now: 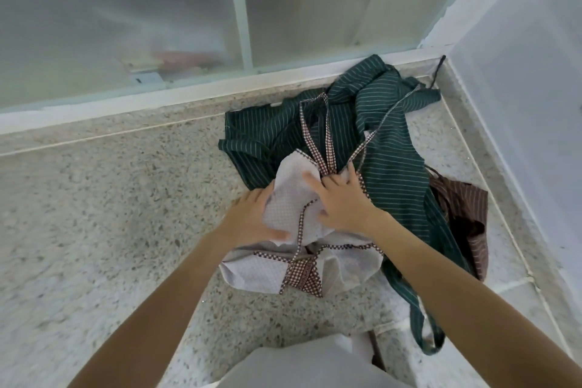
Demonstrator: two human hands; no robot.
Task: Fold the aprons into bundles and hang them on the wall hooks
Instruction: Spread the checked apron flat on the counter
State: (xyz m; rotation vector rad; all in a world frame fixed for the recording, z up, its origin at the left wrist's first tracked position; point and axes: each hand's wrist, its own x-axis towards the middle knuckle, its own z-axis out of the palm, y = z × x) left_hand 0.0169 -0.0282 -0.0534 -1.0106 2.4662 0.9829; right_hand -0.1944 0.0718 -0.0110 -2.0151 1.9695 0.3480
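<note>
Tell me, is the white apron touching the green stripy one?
Touching. The head view shows the white apron lying on top of the green striped apron, overlapping it with no gap.

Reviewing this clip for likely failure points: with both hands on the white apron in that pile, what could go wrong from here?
1. The white apron lies on the green striped apron, and its checked straps run across the green cloth; lifting may drag the green one along.
2. The left hand and right hand grip crumpled fabric, so the bundle may fold unevenly.
3. The green apron's strap trails toward the person and could snag.
</note>
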